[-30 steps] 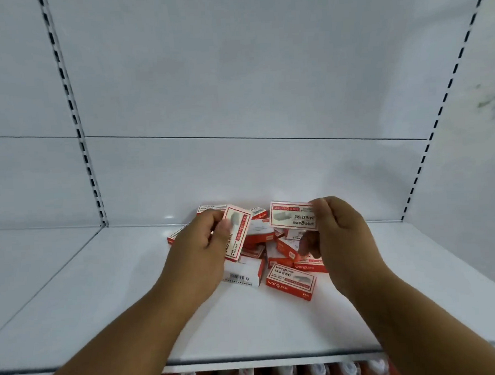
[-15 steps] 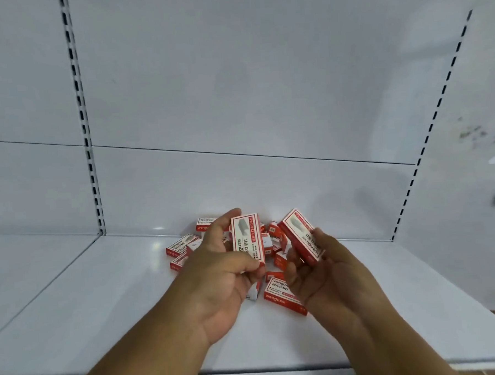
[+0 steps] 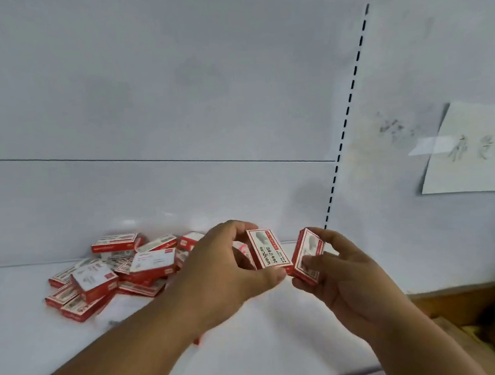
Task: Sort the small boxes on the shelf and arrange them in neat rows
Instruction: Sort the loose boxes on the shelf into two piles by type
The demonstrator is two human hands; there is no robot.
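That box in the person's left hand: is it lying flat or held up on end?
On end, slightly tilted. The left hand pinches the box above the shelf, its printed face toward the camera, its lettering running up the long side.

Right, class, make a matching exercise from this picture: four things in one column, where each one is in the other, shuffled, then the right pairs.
Things
1. Box with its printed face to the camera
2. Box seen edge-on
3. Heap of boxes
4. Paper sheet

Places
A. taped to the wall at right
B. pinched in the left hand
C. lying on the shelf at left
D. held in the right hand

Pairs: 1-B, 2-D, 3-C, 4-A
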